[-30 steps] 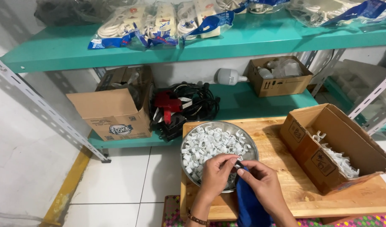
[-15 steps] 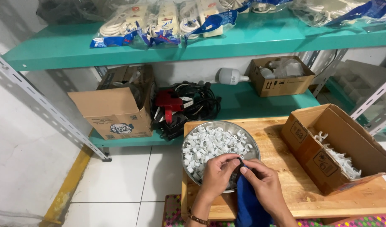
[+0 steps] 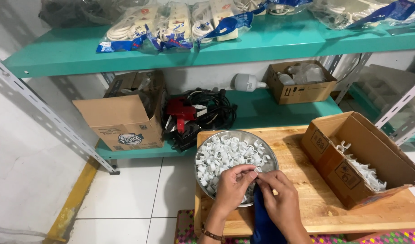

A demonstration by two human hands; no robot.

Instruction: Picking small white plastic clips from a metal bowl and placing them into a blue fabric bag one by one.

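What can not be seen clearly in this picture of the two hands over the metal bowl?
- Head view: whatever the left hand and right hand pinch together is covered by the fingertips.
- Near side of the round metal bowl of small white plastic clips: hidden by both hands.
- Dark blue cloth: cut off by the bottom edge.

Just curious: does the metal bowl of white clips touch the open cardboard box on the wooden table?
Apart. The head view shows bare wood between the metal bowl and the cardboard box.
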